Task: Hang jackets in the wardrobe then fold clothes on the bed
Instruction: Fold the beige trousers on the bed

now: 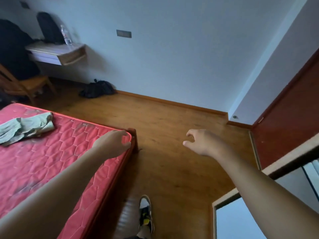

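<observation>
A crumpled pale green garment point(25, 127) lies on the red quilted mattress point(57, 163) at the left. My left hand point(114, 141) hovers over the mattress's near corner, fingers loosely curled, holding nothing. My right hand point(201, 142) hangs in the air above the wooden floor, fingers loosely curled and empty. At the right edge stands the wardrobe point(290, 161), a light frame with a mirrored panel and a dark red door beside it. Dark clothing point(13, 49) is piled on a wooden chair at the far left.
A wall-mounted shelf point(58, 53) carries a dark backpack and a water bottle. A black bag point(97, 88) lies on the floor by the wall. My shoe point(145, 213) shows at the bottom on the wooden floor point(172, 135) between bed and wardrobe.
</observation>
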Tool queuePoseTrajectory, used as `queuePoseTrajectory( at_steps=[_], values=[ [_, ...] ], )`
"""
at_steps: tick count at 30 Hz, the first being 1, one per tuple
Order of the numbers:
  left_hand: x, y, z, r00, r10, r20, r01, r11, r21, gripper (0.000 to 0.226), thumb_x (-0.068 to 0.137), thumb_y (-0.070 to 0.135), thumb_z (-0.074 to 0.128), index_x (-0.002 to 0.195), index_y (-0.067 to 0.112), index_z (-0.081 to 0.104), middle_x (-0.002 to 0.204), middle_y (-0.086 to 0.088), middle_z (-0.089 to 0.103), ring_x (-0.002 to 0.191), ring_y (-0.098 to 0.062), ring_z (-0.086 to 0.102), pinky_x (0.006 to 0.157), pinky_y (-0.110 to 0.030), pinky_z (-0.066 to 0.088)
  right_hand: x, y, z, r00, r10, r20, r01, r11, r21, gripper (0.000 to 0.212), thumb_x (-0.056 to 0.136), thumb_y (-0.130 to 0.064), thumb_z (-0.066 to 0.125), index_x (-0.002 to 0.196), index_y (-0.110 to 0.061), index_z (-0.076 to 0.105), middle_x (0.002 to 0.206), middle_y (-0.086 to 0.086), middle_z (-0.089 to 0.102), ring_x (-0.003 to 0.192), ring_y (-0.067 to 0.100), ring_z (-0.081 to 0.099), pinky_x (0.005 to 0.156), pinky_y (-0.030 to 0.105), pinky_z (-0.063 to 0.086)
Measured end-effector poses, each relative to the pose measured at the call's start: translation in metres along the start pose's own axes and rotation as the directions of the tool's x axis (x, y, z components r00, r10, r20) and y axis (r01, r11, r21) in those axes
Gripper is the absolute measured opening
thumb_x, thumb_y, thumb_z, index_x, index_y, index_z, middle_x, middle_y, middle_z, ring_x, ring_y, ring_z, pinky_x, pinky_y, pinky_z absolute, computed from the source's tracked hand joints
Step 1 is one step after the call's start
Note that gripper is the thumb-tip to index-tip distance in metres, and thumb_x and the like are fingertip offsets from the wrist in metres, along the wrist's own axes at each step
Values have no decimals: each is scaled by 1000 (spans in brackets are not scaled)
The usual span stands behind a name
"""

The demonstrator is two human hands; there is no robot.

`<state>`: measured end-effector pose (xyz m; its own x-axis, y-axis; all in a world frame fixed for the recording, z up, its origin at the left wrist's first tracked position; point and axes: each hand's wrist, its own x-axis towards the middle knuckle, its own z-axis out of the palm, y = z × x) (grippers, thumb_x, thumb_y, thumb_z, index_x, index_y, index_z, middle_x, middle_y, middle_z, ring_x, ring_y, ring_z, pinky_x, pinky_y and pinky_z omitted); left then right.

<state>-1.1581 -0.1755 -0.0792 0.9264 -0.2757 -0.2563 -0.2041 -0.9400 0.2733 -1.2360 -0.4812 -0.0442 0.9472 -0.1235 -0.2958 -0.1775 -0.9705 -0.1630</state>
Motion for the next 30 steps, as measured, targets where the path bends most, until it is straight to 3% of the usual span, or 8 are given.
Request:
queuePoseTrajectory(
  at_steps=[5, 10, 19, 25, 30],
  values=[
    [104, -29, -24, 997, -63, -32, 62, 998, -19, 52, 92, 46, 60, 140, 26, 54, 138, -5, 60, 122, -25, 59, 95, -42, 53, 123, -19, -24, 999, -44, -5, 44, 998, -41, 51, 98, -57, 51, 142, -30, 51, 143, 1, 58, 121, 23, 60, 94, 40, 54],
    [203, -53, -61, 992, -122, -22, 122, 993, 6, 57, 94, 48, 57, 145, 23, 50, 146, -7, 53, 131, -24, 53, 104, -40, 46, 241, -43, -63, 997, -81, -5, 81, 996, -48, 52, 97, -58, 51, 142, -31, 51, 144, 0, 57, 119, 22, 61, 94, 42, 55],
    [355, -93, -97, 966, -256, -14, 255, 966, -47, 57, 90, 50, 59, 141, 26, 53, 143, -5, 55, 129, -24, 54, 104, -43, 49, 433, -70, -105, 974, -219, 53, 223, 973, -67, 52, 98, -58, 50, 143, -31, 50, 144, -1, 57, 121, 22, 60, 93, 39, 55],
    [471, -102, -104, 924, -377, -57, 371, 924, -94, 57, 90, 47, 60, 142, 22, 54, 141, -8, 57, 130, -25, 54, 108, -38, 45, 590, -73, -125, 928, -365, 77, 372, 923, -103, 53, 97, -58, 50, 143, -32, 50, 141, -1, 59, 119, 21, 61, 86, 36, 53],
    [538, -103, -120, 828, -555, -78, 535, 824, -185, 60, 85, 51, 57, 138, 23, 56, 137, -9, 60, 124, -27, 58, 101, -40, 49, 712, -98, -161, 841, -522, 143, 539, 832, -130, 54, 98, -57, 51, 146, -31, 48, 144, 0, 57, 124, 22, 58, 91, 38, 51]
  ],
)
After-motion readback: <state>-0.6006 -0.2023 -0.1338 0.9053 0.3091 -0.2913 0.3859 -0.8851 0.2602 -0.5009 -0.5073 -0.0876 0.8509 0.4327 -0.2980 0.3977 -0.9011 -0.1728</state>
